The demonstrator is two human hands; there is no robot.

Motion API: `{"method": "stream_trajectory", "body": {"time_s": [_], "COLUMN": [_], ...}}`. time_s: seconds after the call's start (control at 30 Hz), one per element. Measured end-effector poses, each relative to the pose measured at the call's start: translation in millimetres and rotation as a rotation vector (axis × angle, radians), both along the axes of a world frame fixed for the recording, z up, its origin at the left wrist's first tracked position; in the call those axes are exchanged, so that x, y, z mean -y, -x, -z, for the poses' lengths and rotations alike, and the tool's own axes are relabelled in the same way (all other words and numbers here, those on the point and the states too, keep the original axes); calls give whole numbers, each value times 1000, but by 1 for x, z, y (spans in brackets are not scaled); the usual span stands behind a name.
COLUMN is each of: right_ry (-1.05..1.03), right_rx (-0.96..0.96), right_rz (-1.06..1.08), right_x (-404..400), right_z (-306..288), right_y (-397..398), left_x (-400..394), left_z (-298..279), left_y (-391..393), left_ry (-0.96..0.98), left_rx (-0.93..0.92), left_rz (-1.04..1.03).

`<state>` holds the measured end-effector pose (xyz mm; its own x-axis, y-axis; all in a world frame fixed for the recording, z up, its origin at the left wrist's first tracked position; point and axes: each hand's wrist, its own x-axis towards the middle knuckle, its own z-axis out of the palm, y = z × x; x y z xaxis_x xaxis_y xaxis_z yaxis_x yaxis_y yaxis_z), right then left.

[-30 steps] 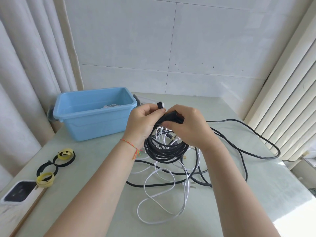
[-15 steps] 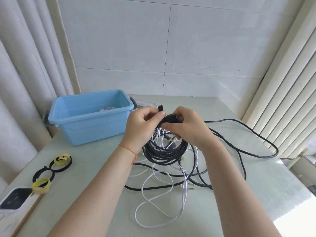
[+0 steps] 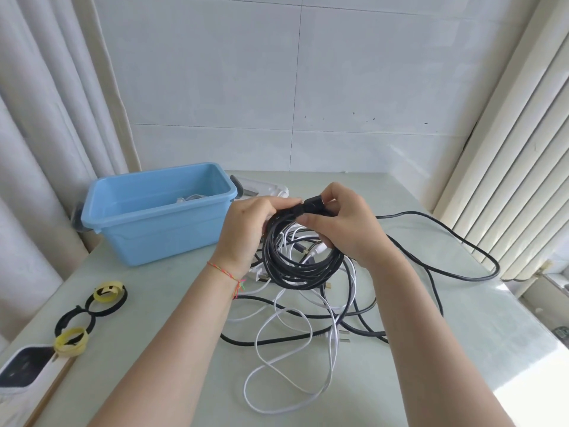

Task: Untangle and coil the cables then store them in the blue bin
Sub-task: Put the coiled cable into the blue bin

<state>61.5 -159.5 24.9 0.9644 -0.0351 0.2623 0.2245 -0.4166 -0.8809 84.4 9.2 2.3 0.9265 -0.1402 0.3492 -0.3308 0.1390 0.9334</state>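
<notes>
Hands meet above the table [image 3: 462, 349], both clamped on the top of a black cable coil [image 3: 295, 266] that hangs below them. The left hand [image 3: 246, 229] grips the bundled loops from its side, a red string bracelet [image 3: 224, 274] on its wrist. The right hand [image 3: 341, 226] curls round the coil and pinches the cable's black plug [image 3: 314, 202] between thumb and fingers. From under the right hand a loose length of the same black cable [image 3: 462, 241] runs out across the table. Below both hands lies a tangle of white cables [image 3: 295, 365]. Just left of the left hand stands the blue bin [image 3: 160, 229]. Further left and nearer the person lie black and yellow cable ties [image 3: 89, 312].
</notes>
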Motion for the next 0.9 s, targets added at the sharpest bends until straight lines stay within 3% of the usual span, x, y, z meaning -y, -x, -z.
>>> {"method": "stream_trajectory", "body": {"time_s": [0.2, 0.37, 0.6, 0.8, 0.9], "right_ry": [24, -129, -371, -271, -333], "right_rx": [18, -9, -144, -162, -166], "right_rz": [-15, -30, -155, -152, -120], "right_x": [-2, -1, 1, 2, -7], "right_z": [1, 5, 8, 3, 1], "right_y": [-1, -3, -2, 10, 14], "left_x": [4, 4, -4, -2, -4], "left_z": [2, 4, -6, -37, -38], "left_y": [-2, -4, -7, 8, 12], "left_ry": [-5, -60, -438, -917, -941], "left_rx": [-32, 22, 210, 343, 366], "left_rz": [-46, 10, -48, -95, -151]}}
